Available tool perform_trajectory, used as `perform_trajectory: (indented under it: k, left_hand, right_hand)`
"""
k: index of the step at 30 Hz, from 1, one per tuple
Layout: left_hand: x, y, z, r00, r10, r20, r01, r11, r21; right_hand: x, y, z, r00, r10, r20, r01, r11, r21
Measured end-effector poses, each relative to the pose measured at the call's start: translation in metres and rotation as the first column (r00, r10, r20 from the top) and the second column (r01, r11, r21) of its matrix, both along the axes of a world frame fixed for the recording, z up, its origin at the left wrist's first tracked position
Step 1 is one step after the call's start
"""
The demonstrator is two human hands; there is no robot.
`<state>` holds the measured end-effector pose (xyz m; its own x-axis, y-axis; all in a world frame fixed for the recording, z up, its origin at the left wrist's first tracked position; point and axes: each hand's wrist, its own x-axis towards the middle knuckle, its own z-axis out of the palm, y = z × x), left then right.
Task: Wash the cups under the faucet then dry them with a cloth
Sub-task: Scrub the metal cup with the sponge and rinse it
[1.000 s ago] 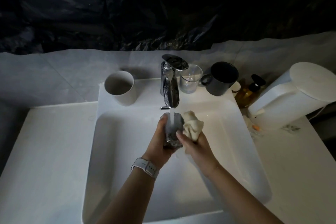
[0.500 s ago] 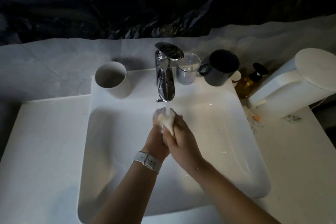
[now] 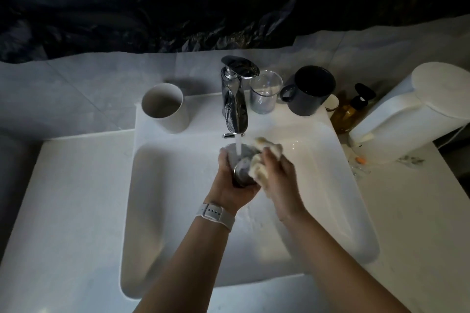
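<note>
Under the faucet (image 3: 235,107), at twelve o'clock of the sink (image 3: 178,211), the left hand (image 3: 230,183) grips a cup (image 3: 241,168); half a second ago the right hand (image 3: 282,178) covered it — now its cloth (image 3: 259,170), clenched, rubs the side at three o'clock; washing continues; the cup's shape is blurred.

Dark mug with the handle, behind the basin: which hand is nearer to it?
Right. The right hand, gripping the cream cloth, sits below the dark mug; the left hand is farther left, holding a cup under the faucet.
</note>
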<state>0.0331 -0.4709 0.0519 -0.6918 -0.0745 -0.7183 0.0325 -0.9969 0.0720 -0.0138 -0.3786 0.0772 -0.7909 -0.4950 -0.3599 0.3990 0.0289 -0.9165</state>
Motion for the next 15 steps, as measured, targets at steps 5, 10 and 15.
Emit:
perform_trajectory:
  k: [5, 10, 15]
  left_hand:
    - [-0.008, -0.012, 0.011, 0.993, 0.111, 0.040, -0.118, 0.953, 0.280]
    - [0.001, -0.015, 0.006, 0.969, 0.248, -0.008, -0.201, 0.803, 0.561]
    - [0.007, -0.009, 0.001, 0.959, 0.273, -0.074, -0.230, 0.905, 0.358]
  right_hand:
    - [-0.005, 0.041, 0.011, 0.991, -0.132, 0.037, 0.126, 0.982, 0.140]
    - [0.004, 0.063, 0.014, 0.983, -0.181, 0.020, 0.175, 0.968, 0.180]
    - [0.008, 0.065, 0.023, 0.986, -0.165, 0.033, 0.158, 0.976, 0.147]
